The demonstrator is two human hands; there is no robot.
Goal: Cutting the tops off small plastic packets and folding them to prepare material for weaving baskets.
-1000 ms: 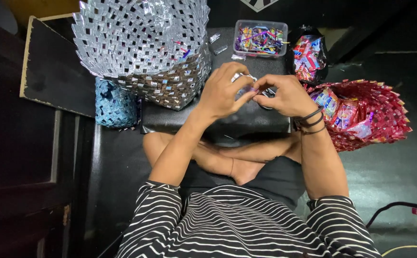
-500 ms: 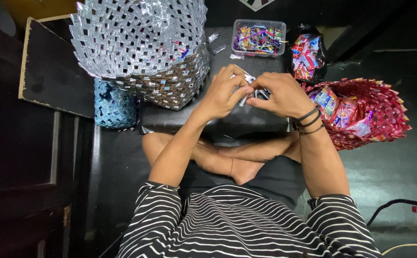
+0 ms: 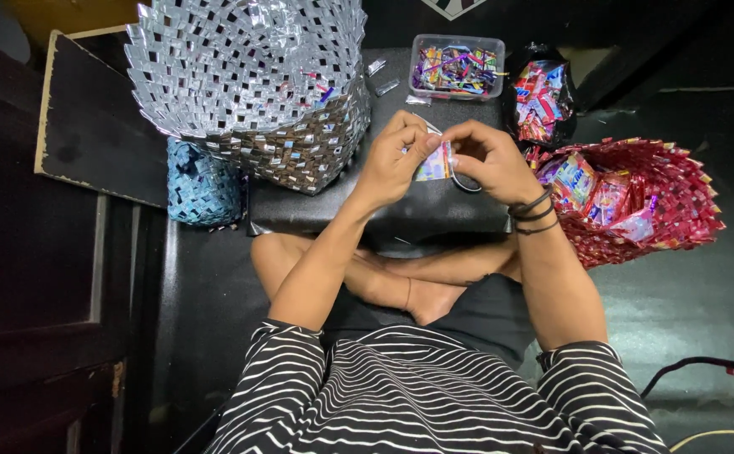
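Change: half a second ago both hands were bunched low over a silvery folded bit; now they sit a little higher and a colourful wrapper strip (image 3: 435, 162) shows flat between them.
Left hand (image 3: 394, 160): fingers curled, thumb and fingertips pinching the left edge of the wrapper strip, wrist bent inward over the dark surface (image 3: 401, 214).
Right hand (image 3: 486, 158): closed in a pinch on the strip's right edge, knuckles up, black bands around the wrist.
Wrapper strip: held in the air between the two hands, just above the surface, facing the camera (its print is too small to make out).
Silver woven basket (image 3: 249, 84): stands on the surface to the left of the hands, close to the left one.
Blue woven piece (image 3: 203, 187): tucked below the silver basket.
Clear plastic box (image 3: 457, 67): beyond the hands, full of wrapper pieces.
Red woven basket (image 3: 636, 202): beside the right forearm, holding wrappers.
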